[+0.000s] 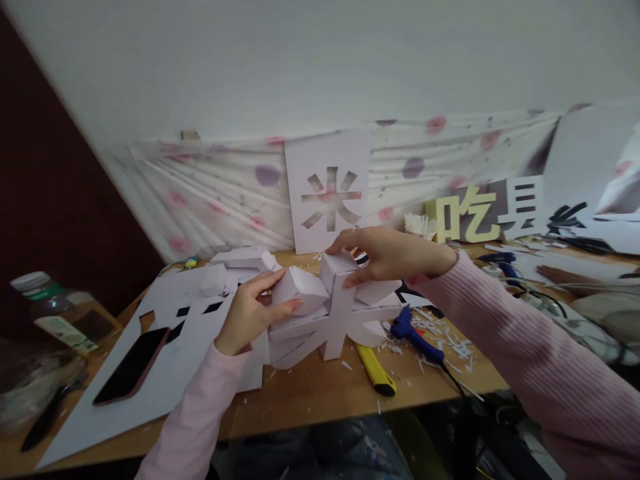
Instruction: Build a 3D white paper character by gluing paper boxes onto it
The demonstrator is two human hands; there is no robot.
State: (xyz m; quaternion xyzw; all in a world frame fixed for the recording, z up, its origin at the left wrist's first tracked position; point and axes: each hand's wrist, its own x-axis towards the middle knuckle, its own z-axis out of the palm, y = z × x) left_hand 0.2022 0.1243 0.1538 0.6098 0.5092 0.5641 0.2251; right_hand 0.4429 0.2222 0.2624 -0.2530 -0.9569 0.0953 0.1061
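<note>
A white three-dimensional paper character (336, 327) stands on the wooden table in front of me. My left hand (250, 310) is closed around a white box-shaped piece (299, 291) at its upper left, thumb across the front and fingers on top. My right hand (373, 257) pinches the top of the upright middle stroke, with thumb in front and fingers behind. Just right of the character lies a blue glue gun (417, 333). Below it, a yellow utility knife (375, 371) rests partly behind the character's foot.
White sheet (200, 360) with cutouts and a phone (133, 367) lies left, beside a bottle (67, 310). A cut-out stencil card (327, 193) leans at the back. Yellow letters (467, 215) stand back right. Paper scraps litter the table; another person's hand (565, 277) is far right.
</note>
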